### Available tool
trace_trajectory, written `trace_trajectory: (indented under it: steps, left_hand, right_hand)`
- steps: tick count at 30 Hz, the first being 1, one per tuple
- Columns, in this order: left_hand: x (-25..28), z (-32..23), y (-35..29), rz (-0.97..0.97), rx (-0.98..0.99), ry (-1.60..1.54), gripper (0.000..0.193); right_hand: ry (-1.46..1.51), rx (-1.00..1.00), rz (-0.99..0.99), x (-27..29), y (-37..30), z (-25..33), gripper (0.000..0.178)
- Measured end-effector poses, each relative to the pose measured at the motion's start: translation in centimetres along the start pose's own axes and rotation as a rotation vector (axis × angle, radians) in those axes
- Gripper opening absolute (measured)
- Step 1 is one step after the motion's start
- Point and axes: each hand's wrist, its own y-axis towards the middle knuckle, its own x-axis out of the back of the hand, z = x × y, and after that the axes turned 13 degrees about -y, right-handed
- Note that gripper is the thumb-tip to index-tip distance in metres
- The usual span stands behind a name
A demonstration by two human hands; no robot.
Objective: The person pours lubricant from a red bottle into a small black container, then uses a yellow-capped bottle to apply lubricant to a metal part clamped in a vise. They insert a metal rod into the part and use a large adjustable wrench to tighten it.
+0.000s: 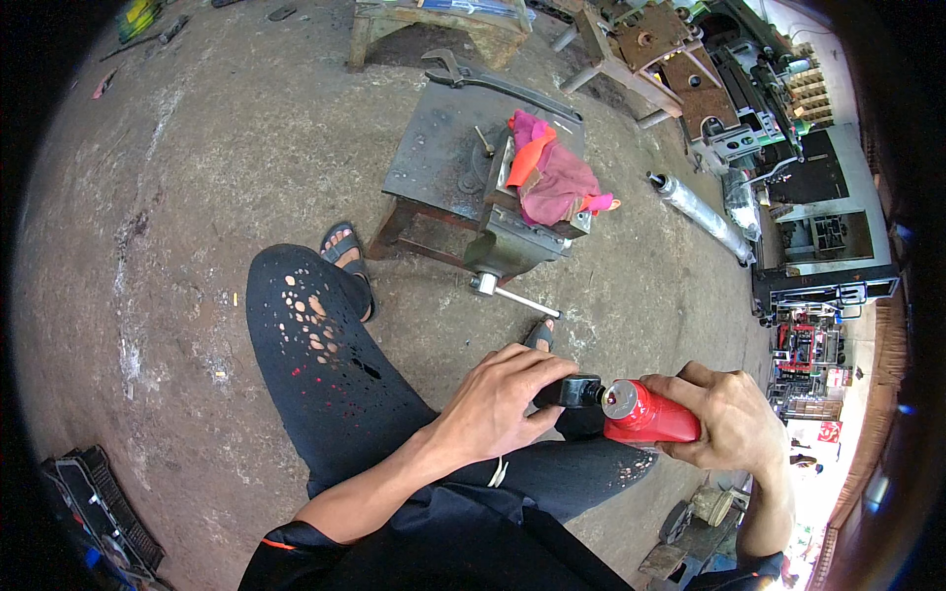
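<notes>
My left hand [501, 402] is closed around a small black boxy piece [579, 391], whose short narrow end points right. Next to that end, my right hand [731, 419] grips a red bottle [655, 416] lying tilted, its round silvery top [623, 399] facing the black piece. A small dark spot shows on that top. The two things nearly meet; I cannot tell whether they touch. Both are held above my legs, and my palms and several fingertips are hidden.
Ahead stands a metal table [434, 148] with a bench vise [517, 241], a pink and orange cloth [557, 177] on its jaws and a large adjustable wrench [503, 87]. A wrapped cylinder [702, 215] lies to the right. A black crate [103, 512] sits at lower left.
</notes>
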Motion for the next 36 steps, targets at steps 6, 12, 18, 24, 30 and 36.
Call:
trace_trajectory:
  steps: [6, 12, 18, 24, 30, 36]
  left_hand:
    - [-0.06, 0.06, 0.01, -0.002, -0.016, 0.007, 0.048]
    - [-0.04, 0.11, -0.07, -0.008, -0.03, 0.016, 0.049]
    - [0.0, 0.11, -0.11, -0.002, -0.018, 0.01, 0.049]
    - [-0.06, 0.08, -0.04, -0.001, -0.012, 0.01, 0.047]
    - [-0.15, 0.0, 0.02, 0.006, -0.004, 0.001, 0.048]
    - [-0.38, -0.16, -0.34, 0.0, 0.004, -0.007, 0.048]
  right_hand:
    - [-0.013, -0.01, -0.01, -0.25, 0.09, 0.02, 0.077]
    - [-0.001, 0.021, -0.007, 0.09, 0.02, 0.05, 0.074]
    - [-0.015, 0.007, 0.011, 0.22, 0.07, 0.12, 0.072]
    - [-0.012, -0.006, 0.012, 0.23, 0.07, 0.19, 0.072]
    - [-0.016, 0.015, -0.01, 0.29, -0.02, 0.11, 0.072]
    - [-0.002, 0.009, 0.001, 0.44, -0.39, 0.24, 0.072]
